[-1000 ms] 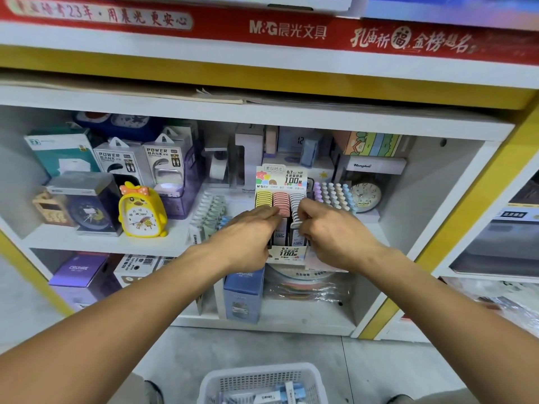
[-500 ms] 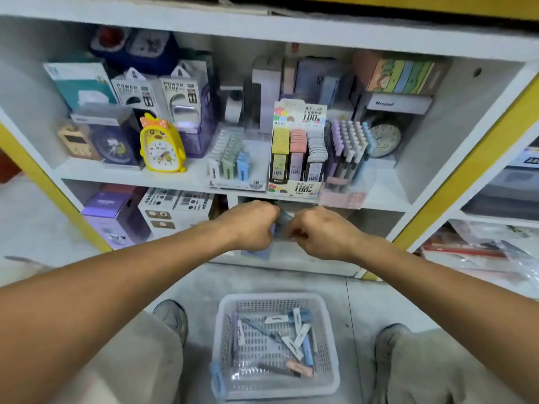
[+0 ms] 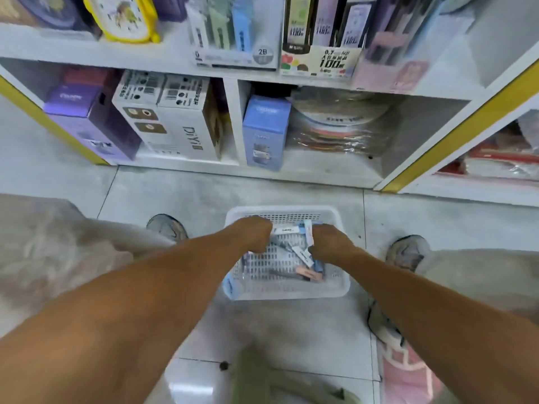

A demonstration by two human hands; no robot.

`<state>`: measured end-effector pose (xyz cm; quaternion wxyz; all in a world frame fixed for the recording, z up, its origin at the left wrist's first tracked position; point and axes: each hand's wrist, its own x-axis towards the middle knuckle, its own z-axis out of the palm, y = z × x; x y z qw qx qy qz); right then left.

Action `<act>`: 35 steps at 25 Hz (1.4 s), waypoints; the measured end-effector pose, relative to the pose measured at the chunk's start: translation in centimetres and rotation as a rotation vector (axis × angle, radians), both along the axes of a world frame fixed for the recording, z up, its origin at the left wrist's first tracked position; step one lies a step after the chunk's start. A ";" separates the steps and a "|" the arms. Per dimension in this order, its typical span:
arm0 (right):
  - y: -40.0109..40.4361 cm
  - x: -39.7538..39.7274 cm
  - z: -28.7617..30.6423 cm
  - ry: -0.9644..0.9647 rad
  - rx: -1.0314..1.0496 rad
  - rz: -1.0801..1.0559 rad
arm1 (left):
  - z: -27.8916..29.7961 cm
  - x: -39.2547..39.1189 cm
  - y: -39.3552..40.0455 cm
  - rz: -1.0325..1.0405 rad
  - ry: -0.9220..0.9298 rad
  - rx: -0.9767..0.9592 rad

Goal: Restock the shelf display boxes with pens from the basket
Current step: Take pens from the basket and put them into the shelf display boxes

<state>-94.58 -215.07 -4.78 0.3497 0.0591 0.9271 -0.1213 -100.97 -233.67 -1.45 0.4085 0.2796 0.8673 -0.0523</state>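
Lying loose under both hands, the pens (image 3: 303, 255) sit in the white basket (image 3: 335, 287) on the floor. The left hand (image 3: 253, 233) and right hand (image 3: 329, 243) reach in knuckles-up; fingers curl downward, but whether they grasp any pen cannot be told. Beyond the fingers, the display boxes (image 3: 320, 58) stand on the shelf (image 3: 87, 58).

A stationery shop: white shelves (image 3: 87, 58) stocked with boxed pens (image 3: 320, 39), alarm clock (image 3: 122, 17), packaged goods (image 3: 180, 112).
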 end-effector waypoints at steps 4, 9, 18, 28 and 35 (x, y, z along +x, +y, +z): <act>-0.5 0.8 -4.7 0.032 0.023 -0.125 | -6.3 1.6 -0.7 0.207 -0.036 -0.025; -1.8 1.0 -8.4 0.099 0.109 -0.101 | -9.6 3.4 0.7 0.643 0.055 0.026; -3.6 1.3 -9.9 0.174 0.099 -0.113 | -12.0 4.9 0.3 0.727 0.123 0.279; -2.7 2.6 -9.7 0.298 -0.255 -0.535 | -13.0 6.7 0.3 0.715 0.139 0.208; -2.7 2.5 -9.7 0.232 -0.050 -0.189 | -13.5 6.0 1.2 0.839 0.064 0.249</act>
